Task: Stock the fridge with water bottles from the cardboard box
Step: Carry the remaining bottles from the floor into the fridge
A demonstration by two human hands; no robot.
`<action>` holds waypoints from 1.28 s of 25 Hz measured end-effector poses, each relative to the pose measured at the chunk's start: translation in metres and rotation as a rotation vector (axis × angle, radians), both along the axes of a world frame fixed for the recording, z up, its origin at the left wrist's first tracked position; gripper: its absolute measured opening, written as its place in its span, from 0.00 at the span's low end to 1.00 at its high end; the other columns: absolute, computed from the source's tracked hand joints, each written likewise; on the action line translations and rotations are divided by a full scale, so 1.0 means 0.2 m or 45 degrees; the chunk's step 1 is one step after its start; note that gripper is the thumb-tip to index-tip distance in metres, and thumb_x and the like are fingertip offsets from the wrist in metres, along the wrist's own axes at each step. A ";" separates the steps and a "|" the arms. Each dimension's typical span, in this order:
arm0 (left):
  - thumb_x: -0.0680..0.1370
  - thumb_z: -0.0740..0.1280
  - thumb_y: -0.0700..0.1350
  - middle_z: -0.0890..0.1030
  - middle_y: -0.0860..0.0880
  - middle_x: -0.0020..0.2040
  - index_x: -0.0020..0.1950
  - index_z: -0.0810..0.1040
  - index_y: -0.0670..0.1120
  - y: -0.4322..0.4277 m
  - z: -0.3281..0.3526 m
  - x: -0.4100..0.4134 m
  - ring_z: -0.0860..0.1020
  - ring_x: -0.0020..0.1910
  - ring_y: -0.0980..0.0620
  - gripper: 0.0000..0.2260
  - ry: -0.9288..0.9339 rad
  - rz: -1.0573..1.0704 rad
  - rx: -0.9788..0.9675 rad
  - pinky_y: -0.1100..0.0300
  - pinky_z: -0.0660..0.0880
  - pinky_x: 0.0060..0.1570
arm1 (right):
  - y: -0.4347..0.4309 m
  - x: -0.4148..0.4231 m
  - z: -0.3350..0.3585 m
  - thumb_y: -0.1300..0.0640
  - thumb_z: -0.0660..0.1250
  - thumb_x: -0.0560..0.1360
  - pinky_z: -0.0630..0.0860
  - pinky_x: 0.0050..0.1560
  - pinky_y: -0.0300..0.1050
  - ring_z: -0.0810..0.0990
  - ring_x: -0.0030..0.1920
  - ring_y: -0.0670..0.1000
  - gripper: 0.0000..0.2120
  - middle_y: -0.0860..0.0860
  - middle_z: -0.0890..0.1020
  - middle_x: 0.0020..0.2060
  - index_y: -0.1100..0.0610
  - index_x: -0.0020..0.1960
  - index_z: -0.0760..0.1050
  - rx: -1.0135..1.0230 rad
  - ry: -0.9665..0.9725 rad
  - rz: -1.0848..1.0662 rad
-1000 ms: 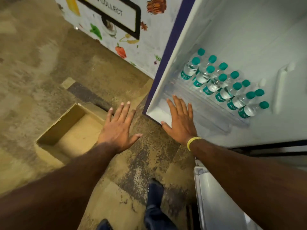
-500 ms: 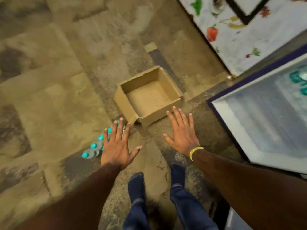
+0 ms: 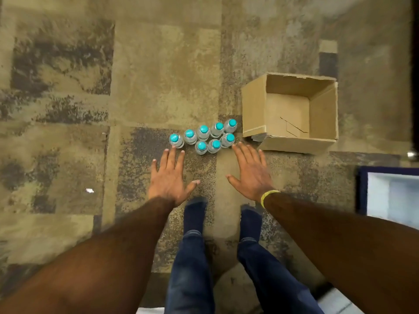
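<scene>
Fingers (image 3: 172, 155) of the left hand (image 3: 169, 180) and right hand (image 3: 251, 177), spread and empty, have swung from the fridge (image 3: 392, 196) to just short of eight bottles (image 3: 203, 132) beside the empty box (image 3: 254, 105), so another load looks next.

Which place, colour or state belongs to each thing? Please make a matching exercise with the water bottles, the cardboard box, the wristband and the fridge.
Things:
1. water bottles
2. cardboard box
3. wristband
4. fridge

Descriptions:
A. yellow, worn on the right wrist
B. open on top, nothing visible inside
C. at the right edge of the view
D. upright on the floor, teal caps

Pairs: 1-D, 2-B, 3-A, 4-C
</scene>
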State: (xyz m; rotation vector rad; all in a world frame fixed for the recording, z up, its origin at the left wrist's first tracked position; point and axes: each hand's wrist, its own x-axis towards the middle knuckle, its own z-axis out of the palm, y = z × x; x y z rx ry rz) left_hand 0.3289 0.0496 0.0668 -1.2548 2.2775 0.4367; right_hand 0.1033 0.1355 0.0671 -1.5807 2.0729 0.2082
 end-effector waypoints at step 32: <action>0.76 0.71 0.47 0.69 0.49 0.36 0.49 0.77 0.38 -0.38 0.09 -0.84 0.65 0.33 0.57 0.12 0.922 0.052 0.734 0.59 0.67 0.36 | -0.09 -0.55 0.18 0.54 0.73 0.75 0.66 0.31 0.29 0.68 0.28 0.37 0.05 0.42 0.71 0.29 0.53 0.47 0.78 -0.244 -0.923 -0.664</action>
